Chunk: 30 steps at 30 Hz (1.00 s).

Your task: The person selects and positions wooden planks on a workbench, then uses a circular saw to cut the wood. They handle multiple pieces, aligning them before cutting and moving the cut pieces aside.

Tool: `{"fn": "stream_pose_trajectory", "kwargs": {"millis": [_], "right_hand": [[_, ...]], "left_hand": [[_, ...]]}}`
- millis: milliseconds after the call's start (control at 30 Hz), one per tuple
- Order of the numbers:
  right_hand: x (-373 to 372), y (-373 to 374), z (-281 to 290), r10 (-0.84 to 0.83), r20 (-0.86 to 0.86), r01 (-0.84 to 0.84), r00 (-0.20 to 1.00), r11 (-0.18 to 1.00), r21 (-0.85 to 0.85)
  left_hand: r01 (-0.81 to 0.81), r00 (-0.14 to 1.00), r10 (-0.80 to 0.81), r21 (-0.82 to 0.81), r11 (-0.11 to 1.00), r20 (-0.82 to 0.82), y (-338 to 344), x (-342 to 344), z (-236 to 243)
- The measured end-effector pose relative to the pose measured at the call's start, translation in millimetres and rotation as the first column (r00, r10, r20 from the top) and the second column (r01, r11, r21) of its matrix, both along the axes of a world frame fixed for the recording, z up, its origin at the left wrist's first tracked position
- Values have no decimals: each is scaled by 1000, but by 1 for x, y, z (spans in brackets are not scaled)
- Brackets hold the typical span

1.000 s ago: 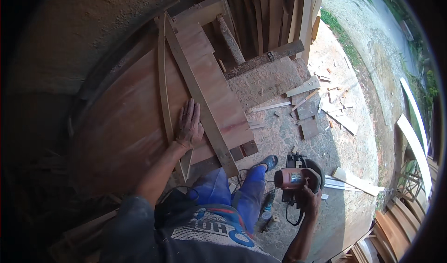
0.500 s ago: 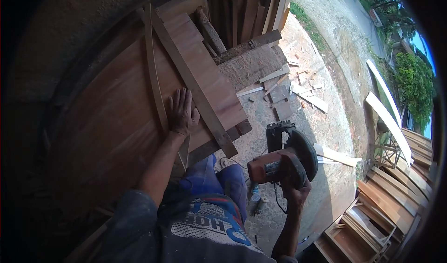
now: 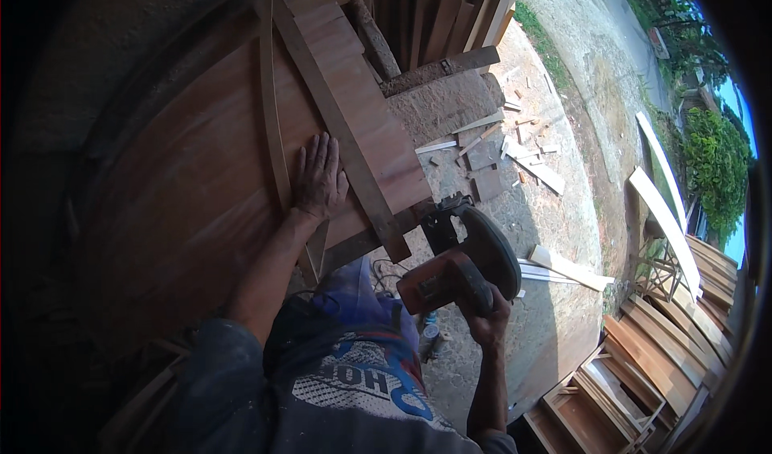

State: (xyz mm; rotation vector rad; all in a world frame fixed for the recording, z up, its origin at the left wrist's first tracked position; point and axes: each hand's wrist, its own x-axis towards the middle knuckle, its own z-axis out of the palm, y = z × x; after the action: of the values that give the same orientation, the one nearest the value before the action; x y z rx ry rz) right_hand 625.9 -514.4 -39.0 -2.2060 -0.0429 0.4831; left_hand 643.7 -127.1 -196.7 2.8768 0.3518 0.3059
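Note:
My left hand (image 3: pixel 319 179) lies flat with fingers stretched out on a broad plywood sheet (image 3: pixel 217 132). It rests between a thin wooden strip (image 3: pixel 272 108) and a wider wooden batten (image 3: pixel 342 132), both lying lengthwise on the sheet. My right hand (image 3: pixel 487 317) is wrapped round the rear handle of a circular saw (image 3: pixel 460 265) with a reddish-brown motor body and a dark round guard. The saw hangs off the sheet's right edge, its base plate close to the near right corner. Its blade is hidden by the guard.
Upright boards (image 3: pixel 438 16) stand behind the sheet. Wood offcuts (image 3: pixel 531 164) and sawdust lie on the concrete floor to the right. Stacked planks and wooden frames (image 3: pixel 583 418) fill the lower right. Long pale curved boards (image 3: pixel 667 221) lean farther off.
The saw in my right hand has moved left and slightly up, closer to the sheet's corner, and has tilted. My left hand stays flat in the same place on the sheet.

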Motion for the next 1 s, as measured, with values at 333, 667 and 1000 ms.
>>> {"fn": "stream_pose_trajectory", "kwargs": {"millis": [333, 667, 1000], "right_hand": [[-6, 8, -25, 123, 7, -123, 992, 992, 42], [-5, 12, -38, 283, -97, -265, 954, 949, 169], [2, 16, -31, 328, -193, -272, 925, 924, 270]], "left_hand": [[-100, 995, 101, 43, 994, -22, -11, -2, 0], [-131, 991, 131, 55, 990, -2, -12, -7, -1], [-145, 989, 145, 39, 989, -3, -17, -5, -4]]}}
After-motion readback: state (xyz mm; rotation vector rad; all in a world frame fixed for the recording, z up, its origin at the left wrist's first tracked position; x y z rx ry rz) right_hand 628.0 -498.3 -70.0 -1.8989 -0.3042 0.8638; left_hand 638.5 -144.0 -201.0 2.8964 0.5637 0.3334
